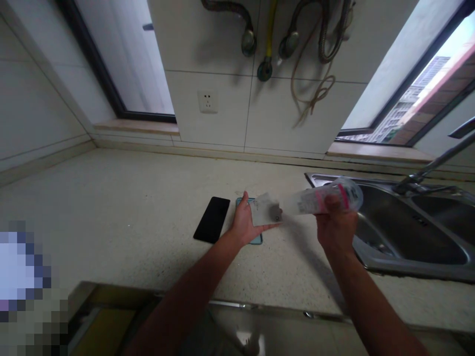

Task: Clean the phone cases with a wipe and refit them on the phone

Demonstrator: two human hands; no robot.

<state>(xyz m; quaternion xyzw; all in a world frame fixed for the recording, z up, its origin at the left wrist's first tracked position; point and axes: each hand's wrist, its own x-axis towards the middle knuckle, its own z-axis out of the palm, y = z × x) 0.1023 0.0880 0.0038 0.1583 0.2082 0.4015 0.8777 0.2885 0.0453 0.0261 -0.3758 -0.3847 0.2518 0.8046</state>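
Observation:
My left hand [243, 223] is spread over the counter with a pale, flat sheet-like piece [264, 211] across its fingers. That piece bears a grey patch and faint marks; its exact kind is unclear. Below this hand lies a light-blue-edged flat thing, like a phone case [256, 241], mostly hidden. A black flat-screen device [212, 220] rests just to the left. My right hand [336, 230] is wrapped round a clear plastic bottle [308, 201] with pink markings. The bottle is tilted nearly level, its blurred narrow end pointing at the pale piece, seemingly apart from it.
A steel double sink [415, 262] with a tap [411, 183] lies at the right. The pale counter [122, 207] runs along a tiled wall with a socket [208, 101], hoses [322, 29] and a tied cord [315, 96]. A blurred-out patch [18, 272] covers the lower left.

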